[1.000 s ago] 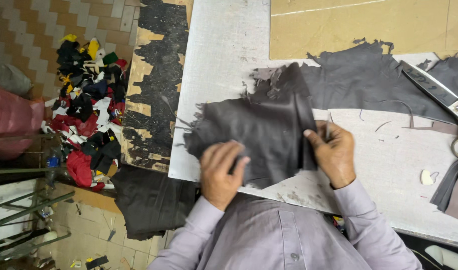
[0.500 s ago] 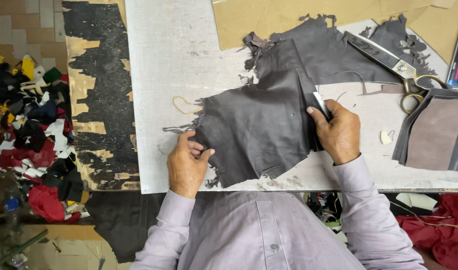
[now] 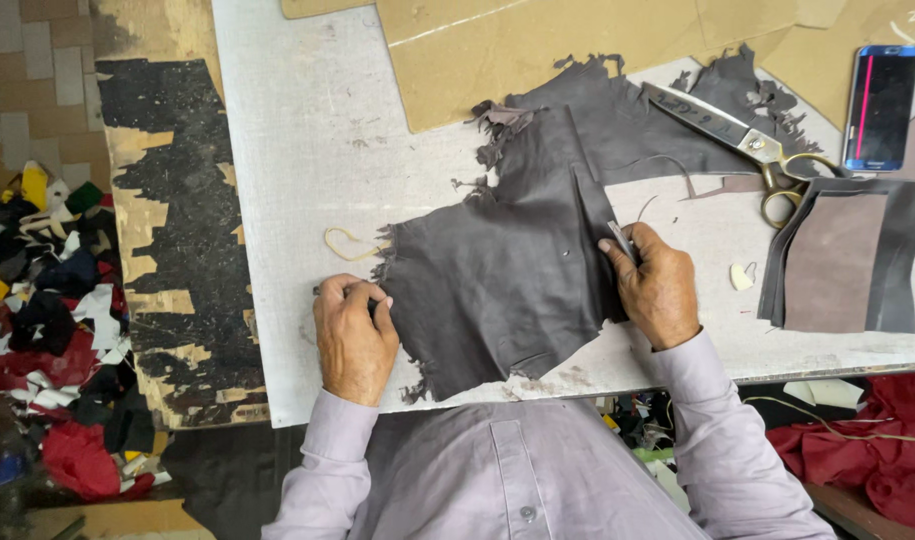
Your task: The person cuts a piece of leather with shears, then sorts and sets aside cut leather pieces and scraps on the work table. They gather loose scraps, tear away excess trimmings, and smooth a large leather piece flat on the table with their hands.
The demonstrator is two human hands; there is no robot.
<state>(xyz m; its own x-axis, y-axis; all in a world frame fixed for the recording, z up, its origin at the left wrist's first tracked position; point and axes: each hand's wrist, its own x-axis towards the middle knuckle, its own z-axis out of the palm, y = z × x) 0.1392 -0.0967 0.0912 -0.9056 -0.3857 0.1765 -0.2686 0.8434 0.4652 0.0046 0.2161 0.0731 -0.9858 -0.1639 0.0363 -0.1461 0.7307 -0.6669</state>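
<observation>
Head view: the ragged dark grey leather piece [image 3: 507, 270] now lies spread flatter near the desk's [image 3: 297, 150] front edge. The left hand [image 3: 352, 335] pinches its left edge; the right hand's [image 3: 657, 285] fingers have closed on what may be a small blade.

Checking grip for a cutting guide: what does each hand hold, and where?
Left hand pinches the dark grey leather piece at its ragged left edge; right hand holds its folded right edge.
</observation>
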